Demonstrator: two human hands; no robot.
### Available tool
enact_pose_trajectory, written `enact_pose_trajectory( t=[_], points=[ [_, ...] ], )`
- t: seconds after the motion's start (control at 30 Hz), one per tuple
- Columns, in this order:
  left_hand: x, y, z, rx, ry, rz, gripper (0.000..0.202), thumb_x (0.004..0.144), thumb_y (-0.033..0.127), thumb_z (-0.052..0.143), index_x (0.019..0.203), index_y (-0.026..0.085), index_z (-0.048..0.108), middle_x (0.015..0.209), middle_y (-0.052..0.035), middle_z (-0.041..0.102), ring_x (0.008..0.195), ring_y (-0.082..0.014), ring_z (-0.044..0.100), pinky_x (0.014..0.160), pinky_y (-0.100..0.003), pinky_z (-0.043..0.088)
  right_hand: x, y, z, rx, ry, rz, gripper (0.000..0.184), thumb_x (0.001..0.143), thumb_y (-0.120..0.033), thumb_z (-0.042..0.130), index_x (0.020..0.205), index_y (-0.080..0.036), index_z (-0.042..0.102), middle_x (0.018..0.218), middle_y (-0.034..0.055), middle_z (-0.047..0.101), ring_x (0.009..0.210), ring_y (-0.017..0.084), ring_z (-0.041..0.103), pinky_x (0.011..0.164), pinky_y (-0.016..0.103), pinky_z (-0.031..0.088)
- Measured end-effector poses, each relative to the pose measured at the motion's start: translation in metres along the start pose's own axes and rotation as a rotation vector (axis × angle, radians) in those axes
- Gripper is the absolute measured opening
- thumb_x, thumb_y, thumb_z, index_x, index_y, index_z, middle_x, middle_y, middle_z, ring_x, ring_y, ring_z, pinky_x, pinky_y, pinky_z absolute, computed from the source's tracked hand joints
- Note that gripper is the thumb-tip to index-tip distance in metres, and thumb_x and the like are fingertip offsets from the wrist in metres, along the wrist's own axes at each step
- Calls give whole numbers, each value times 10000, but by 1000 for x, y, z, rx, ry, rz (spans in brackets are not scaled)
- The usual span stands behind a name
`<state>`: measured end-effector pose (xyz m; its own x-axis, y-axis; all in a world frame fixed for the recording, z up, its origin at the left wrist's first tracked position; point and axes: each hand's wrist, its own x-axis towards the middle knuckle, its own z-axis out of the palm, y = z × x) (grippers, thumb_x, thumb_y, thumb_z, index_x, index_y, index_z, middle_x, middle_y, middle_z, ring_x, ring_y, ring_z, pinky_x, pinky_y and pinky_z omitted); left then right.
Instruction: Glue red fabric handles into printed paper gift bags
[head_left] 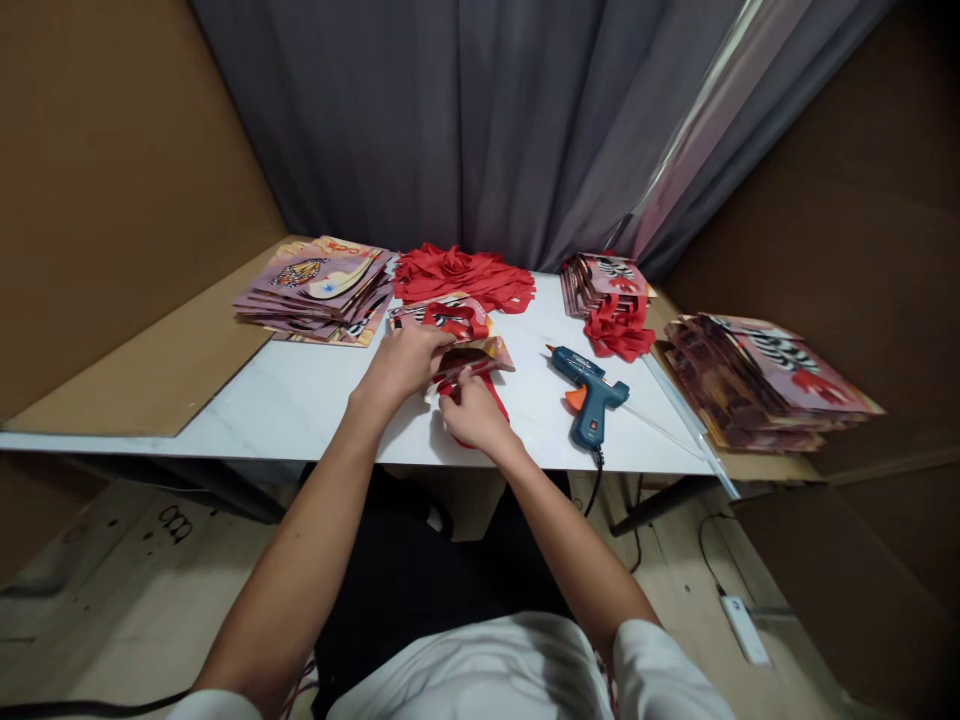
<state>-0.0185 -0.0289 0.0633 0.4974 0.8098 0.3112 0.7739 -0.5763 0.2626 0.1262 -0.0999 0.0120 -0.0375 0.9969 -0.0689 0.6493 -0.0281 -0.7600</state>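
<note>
My left hand (pixel 405 362) rests fingers-down on a printed pink paper bag (pixel 459 330) lying flat in the middle of the white table (pixel 300 395), pressing its near edge. My right hand (pixel 472 410) is closed in a pinch on a red ribbon handle (pixel 496 392) at the bag's lower edge. The ribbon runs under my fingers, so its end is hidden. A blue hot glue gun (pixel 591 390) with an orange trigger lies just right of my right hand, untouched.
A pile of red ribbons (pixel 465 272) sits at the back centre. Stacks of printed bags lie at back left (pixel 319 290), back right (pixel 604 280) and far right (pixel 765 380). More ribbons (pixel 619 332) lie beside the glue gun. Cardboard walls flank the table.
</note>
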Motion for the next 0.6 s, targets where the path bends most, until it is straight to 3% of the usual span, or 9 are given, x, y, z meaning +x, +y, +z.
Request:
enact_pose_trajectory(
  t=[0.1,0.17,0.33,0.47,0.6],
  points=[
    [-1,0,-3,51,-27,-1,422,994,227,541,1290,276,837,1237,-115,848,1095,-334,778,912,-406,565,8,-8,-1,-205,-22,-52,722,1022,-170,513,1640,166,348,1626,405,495,1551,401,522,1264,447,452],
    [-1,0,-3,63,-14,1,423,1001,228,542,1303,288,832,1244,-109,849,1103,-341,780,944,-427,563,14,-12,-1,-352,-44,-84,676,1010,-123,508,1602,188,410,1608,417,515,1529,420,536,1251,454,467],
    [4,-5,4,85,44,-12,388,1025,244,528,1230,285,854,1216,-110,857,1129,-363,774,1060,-508,533,22,-20,-3,-611,-98,-147,483,1035,-121,486,1434,53,696,1462,332,657,1377,395,641,1172,447,529],
    [7,-4,10,105,92,-58,369,1017,250,556,1217,292,862,1189,-119,859,1130,-368,773,1038,-498,540,22,-21,-10,-700,-108,-132,466,1066,-186,485,1408,6,737,1497,319,621,1325,387,655,1071,439,574],
    [6,2,16,119,178,-108,370,1037,273,551,1249,292,853,1229,-115,848,1081,-366,784,1029,-512,543,23,-14,-13,-792,-61,-216,478,1094,-274,492,1400,-18,754,1564,310,576,1386,404,580,1137,489,522]
  ],
)
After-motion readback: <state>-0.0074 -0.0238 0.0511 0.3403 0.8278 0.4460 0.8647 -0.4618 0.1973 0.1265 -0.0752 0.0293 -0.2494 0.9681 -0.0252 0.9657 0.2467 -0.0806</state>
